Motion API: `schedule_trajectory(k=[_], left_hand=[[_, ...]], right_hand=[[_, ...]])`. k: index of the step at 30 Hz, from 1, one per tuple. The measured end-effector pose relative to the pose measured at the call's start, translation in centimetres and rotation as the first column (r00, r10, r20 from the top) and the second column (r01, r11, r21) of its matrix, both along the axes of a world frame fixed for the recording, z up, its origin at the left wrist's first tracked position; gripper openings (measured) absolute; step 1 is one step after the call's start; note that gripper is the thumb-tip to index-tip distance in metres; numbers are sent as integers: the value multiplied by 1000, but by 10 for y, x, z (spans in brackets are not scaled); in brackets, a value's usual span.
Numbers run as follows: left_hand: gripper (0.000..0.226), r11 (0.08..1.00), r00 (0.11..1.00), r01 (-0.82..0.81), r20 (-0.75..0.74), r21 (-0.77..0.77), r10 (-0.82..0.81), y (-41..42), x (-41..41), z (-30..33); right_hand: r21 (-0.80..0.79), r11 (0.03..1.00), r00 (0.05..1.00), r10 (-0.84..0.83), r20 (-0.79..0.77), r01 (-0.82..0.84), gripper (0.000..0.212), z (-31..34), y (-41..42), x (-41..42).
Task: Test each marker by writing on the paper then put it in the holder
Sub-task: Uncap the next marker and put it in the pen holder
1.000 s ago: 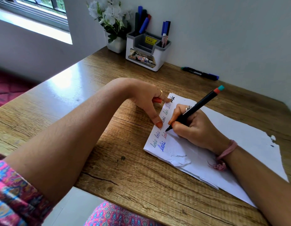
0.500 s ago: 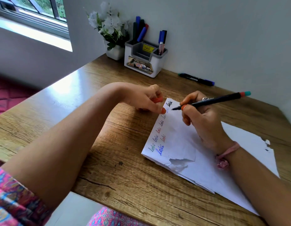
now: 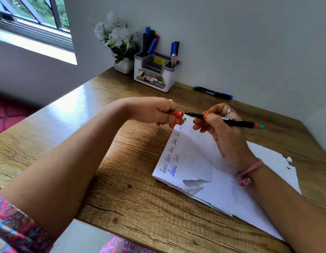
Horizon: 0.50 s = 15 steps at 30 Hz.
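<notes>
Head view: right fingers point(image 3: 207, 116) pinch the marker point(image 3: 231, 121) near its nib end, w/ the barrel running out past the knuckles to the red-and-teal tail. Left fingers point(image 3: 175, 121) curl round the red cap point(image 3: 176, 114), its open mouth facing the nib, the two almost touching just above the paper's point(image 3: 195, 157) top-left corner. Right hand point(image 3: 226, 136) hovers over the paper; left hand point(image 3: 155, 112) is just off its left edge. Marker looks light, stiff, smooth plastic, so prob. easy to roll in a loose pinch; best held mid-barrel for capping, then by the tail to drop it in. Holder point(image 3: 156, 72) stands well beyond the paper by the wall, w/ markers already in it. A spare marker point(image 3: 212, 92) lies beyond the paper, to the holder's right.
</notes>
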State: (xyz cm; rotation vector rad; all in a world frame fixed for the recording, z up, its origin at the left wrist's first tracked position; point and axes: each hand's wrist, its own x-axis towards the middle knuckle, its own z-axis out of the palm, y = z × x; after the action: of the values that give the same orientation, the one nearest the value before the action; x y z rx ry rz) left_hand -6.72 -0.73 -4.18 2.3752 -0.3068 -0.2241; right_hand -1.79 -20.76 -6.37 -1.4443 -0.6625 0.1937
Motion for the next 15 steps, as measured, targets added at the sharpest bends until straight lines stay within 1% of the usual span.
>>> schedule_trajectory(k=[3, 5, 6, 8, 11, 15], left_hand=[[24, 1000, 1000, 18, 20, -4, -18, 0, -1, 2], [26, 999, 998, 42, 53, -4, -42, 0, -1, 3], [24, 998, 996, 55, 68, -12, -54, 0, -1, 3], [19, 996, 994, 67, 91, -53, -62, 0, -1, 2], [24, 984, 992, 62, 119, -167, -42, 1, -3, 3], [27, 969, 992, 58, 124, -242, -28, 3, -6, 5]], right_hand=[[-46, 999, 999, 9, 36, -8, 8, 1, -1, 0], [-120, 992, 992, 44, 119, -29, 11, 3, -2, -2], [-152, 988, 985, 66, 158, -41, 12, 4, -2, -3], [-180, 982, 974, 87, 211, -49, 13, 5, -2, -5], [-176, 984, 959, 61, 276, -12, 18, 8, -2, -4], [-229, 973, 877, 86, 472, 28, 24, 11, -4, -3]])
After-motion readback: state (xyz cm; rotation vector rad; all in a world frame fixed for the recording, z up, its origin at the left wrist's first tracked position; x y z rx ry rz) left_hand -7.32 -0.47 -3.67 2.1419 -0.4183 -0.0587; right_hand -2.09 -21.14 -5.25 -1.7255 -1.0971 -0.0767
